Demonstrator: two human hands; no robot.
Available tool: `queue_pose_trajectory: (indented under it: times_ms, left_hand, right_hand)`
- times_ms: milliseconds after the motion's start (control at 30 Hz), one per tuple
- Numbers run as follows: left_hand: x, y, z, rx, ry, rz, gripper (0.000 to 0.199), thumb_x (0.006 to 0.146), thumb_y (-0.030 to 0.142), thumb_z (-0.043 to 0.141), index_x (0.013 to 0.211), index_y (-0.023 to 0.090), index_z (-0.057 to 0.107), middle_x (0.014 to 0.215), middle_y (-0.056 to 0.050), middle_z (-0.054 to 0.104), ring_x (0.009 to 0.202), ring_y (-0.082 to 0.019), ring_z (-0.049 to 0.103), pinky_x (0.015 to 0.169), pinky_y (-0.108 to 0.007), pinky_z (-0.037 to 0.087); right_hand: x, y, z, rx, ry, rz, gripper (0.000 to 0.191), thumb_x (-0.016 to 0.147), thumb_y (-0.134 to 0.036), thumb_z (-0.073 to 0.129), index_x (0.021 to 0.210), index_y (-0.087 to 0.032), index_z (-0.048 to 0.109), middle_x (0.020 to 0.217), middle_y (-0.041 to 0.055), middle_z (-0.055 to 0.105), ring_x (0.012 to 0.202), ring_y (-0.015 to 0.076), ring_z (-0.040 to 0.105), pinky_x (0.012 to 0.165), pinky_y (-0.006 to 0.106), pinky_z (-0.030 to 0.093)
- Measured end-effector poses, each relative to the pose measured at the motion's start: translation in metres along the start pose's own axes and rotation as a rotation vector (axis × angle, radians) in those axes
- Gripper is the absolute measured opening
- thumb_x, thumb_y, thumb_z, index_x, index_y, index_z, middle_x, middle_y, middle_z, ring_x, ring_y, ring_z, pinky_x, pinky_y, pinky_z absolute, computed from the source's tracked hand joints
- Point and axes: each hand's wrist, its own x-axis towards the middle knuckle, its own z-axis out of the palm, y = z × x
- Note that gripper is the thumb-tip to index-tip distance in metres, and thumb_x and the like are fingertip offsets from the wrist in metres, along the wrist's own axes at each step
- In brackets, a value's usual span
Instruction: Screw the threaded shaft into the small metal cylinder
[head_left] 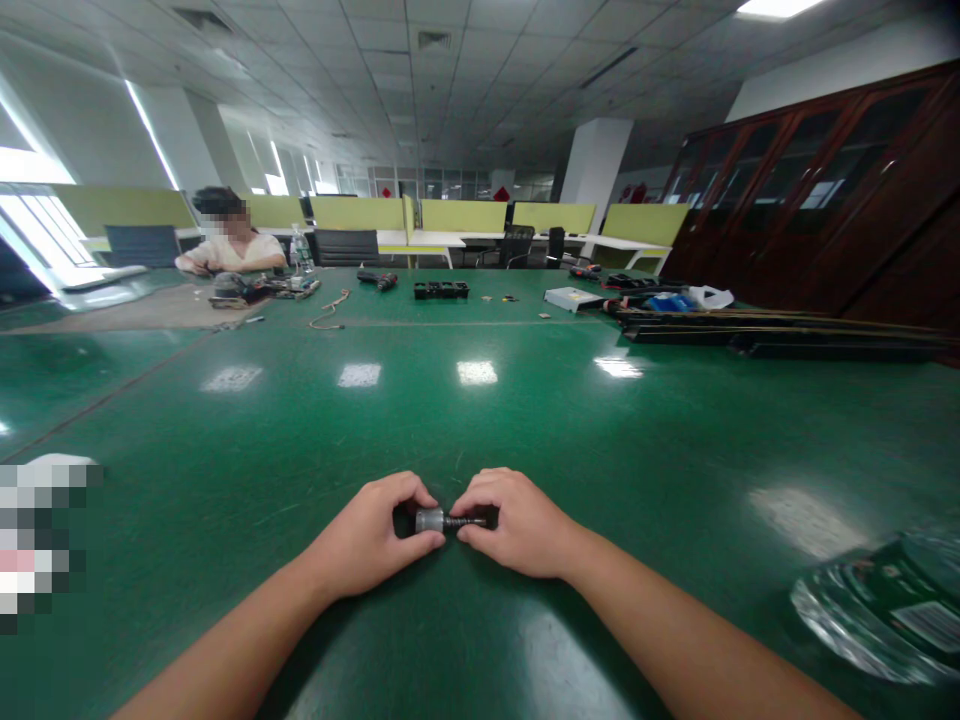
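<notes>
Near the front middle of the green table, a small metal motor-like part with a threaded shaft lies between my hands, its shaft pointing right. My left hand grips the silver cylindrical body between thumb and fingers. Around the threaded shaft, my right hand is curled, with thumb and fingertips closed at the shaft near the cylinder.
A water bottle lies at the right front. Farther back are a power drill, a black part, a white box and long dark strips. A person sits at the far left.
</notes>
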Motion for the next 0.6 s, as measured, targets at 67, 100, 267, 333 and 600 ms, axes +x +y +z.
queue_pose_trajectory:
  times_ms: [67, 100, 267, 333, 600]
  left_hand:
    - [0.0000, 0.0005, -0.0002, 0.000, -0.001, 0.000, 0.017, 0.077, 0.030, 0.069, 0.088, 0.019, 0.062, 0.088, -0.002, 0.066, 0.082, -0.019, 0.061, 0.073, -0.028, 0.045]
    - [0.0000, 0.0006, -0.0002, -0.002, -0.002, -0.002, 0.017, 0.077, 0.030, 0.070, 0.088, 0.019, 0.062, 0.088, -0.002, 0.066, 0.083, -0.019, 0.061, 0.074, -0.029, 0.045]
    - [0.0011, 0.0000, 0.0000, -0.001, 0.000, -0.001, 0.018, 0.077, 0.030, 0.070, 0.088, 0.019, 0.062, 0.089, -0.002, 0.066, 0.083, -0.019, 0.061, 0.075, -0.029, 0.046]
    - [0.0014, -0.0003, 0.0002, 0.001, 0.001, 0.001, 0.017, 0.077, 0.030, 0.070, 0.088, 0.019, 0.062, 0.089, -0.003, 0.066, 0.083, -0.019, 0.061, 0.075, -0.029, 0.046]
    - [0.0002, -0.0001, -0.0001, 0.007, -0.002, 0.007, 0.016, 0.078, 0.029, 0.069, 0.088, 0.019, 0.062, 0.089, -0.003, 0.066, 0.084, -0.019, 0.061, 0.075, -0.030, 0.046]
  right_hand:
    - [-0.0003, -0.0002, -0.0008, 0.003, -0.002, -0.002, 0.014, 0.075, -0.019, 0.070, 0.089, -0.021, 0.073, 0.078, 0.0005, 0.069, 0.075, 0.0146, 0.060, 0.075, 0.028, 0.043]
    - [-0.0004, -0.0003, -0.0011, 0.005, -0.004, -0.003, 0.015, 0.075, -0.018, 0.070, 0.089, -0.021, 0.074, 0.078, 0.0007, 0.069, 0.075, 0.0148, 0.060, 0.075, 0.028, 0.043]
    - [-0.0002, -0.0009, -0.0021, 0.006, -0.001, 0.004, 0.015, 0.074, -0.018, 0.069, 0.088, -0.021, 0.074, 0.078, 0.0015, 0.069, 0.074, 0.0151, 0.060, 0.073, 0.028, 0.043]
    - [0.0001, -0.0010, -0.0021, 0.008, -0.002, 0.004, 0.015, 0.073, -0.017, 0.069, 0.087, -0.020, 0.074, 0.077, 0.0016, 0.069, 0.074, 0.0152, 0.060, 0.073, 0.028, 0.043]
    - [-0.0005, 0.0020, -0.0023, 0.003, -0.005, -0.014, 0.016, 0.073, -0.016, 0.068, 0.087, -0.020, 0.073, 0.077, 0.0012, 0.069, 0.075, 0.0151, 0.060, 0.074, 0.028, 0.043]
